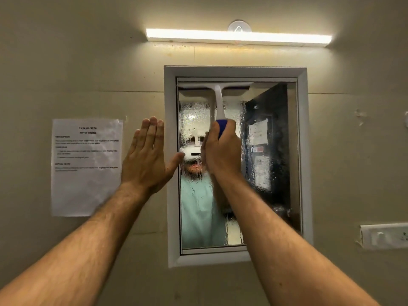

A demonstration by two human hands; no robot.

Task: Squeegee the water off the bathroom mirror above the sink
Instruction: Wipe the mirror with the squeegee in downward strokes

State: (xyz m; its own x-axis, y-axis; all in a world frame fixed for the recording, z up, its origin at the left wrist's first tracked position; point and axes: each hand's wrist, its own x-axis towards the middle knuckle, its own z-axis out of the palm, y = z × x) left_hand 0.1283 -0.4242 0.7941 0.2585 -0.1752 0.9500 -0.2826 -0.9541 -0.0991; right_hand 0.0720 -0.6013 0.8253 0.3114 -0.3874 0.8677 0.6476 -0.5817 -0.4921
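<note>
The right hand (223, 149) grips the squeegee (217, 91) handle, fingers hidden behind it. The left hand (146, 155) is flat, fingers together. Water blurs the mirror (271, 151).

Both forearms bare, reaching up and fwd from the near bottom corners toward the far wall. Left hand (148, 161) is flat, palm fwd, 4 fingers straight and together pointing up, thumb spread out to the right w/ its tip at the left edge of the mirror frame (171, 151). Right hand (223, 149) is a closed fist, back of hand toward the camera, fingers wrapped round the blue grip of the squeegee (218, 102), wrist about straight in line w/ the forearm, sitting just right of the left hand and a bit higher.
</note>
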